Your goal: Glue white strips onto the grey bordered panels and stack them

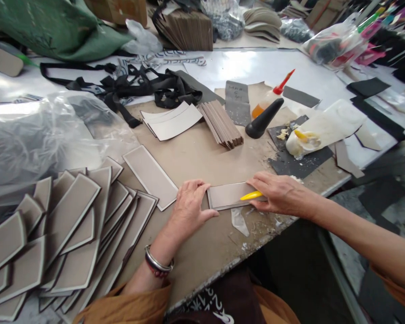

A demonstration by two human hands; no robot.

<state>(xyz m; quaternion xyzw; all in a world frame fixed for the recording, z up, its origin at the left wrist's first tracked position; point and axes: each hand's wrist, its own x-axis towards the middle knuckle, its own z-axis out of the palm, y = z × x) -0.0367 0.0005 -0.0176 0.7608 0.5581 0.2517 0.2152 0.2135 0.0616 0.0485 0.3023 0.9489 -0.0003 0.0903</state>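
A small grey-beige rectangular panel (227,195) with a pale border lies flat near the table's front edge. My right hand (273,193) closes over its right end, and a slim yellow pointed tool (250,195) sticks out from between the fingers across the panel. At the panel's left end is my left hand (191,207), thumb and fingers spread apart; whether a fingertip touches the corner I cannot tell. Just left of that hand lies a longer bordered panel (150,177). A clear scrap (239,221) rests below the small panel.
Bordered panels (72,211) pile up at left beside plastic sheeting (60,126). Behind stand a stack of strips (221,123), white pieces (172,120), black straps (148,83), a black cone (265,119), a red-tipped bottle (270,100) and a glue-smeared white container (327,128).
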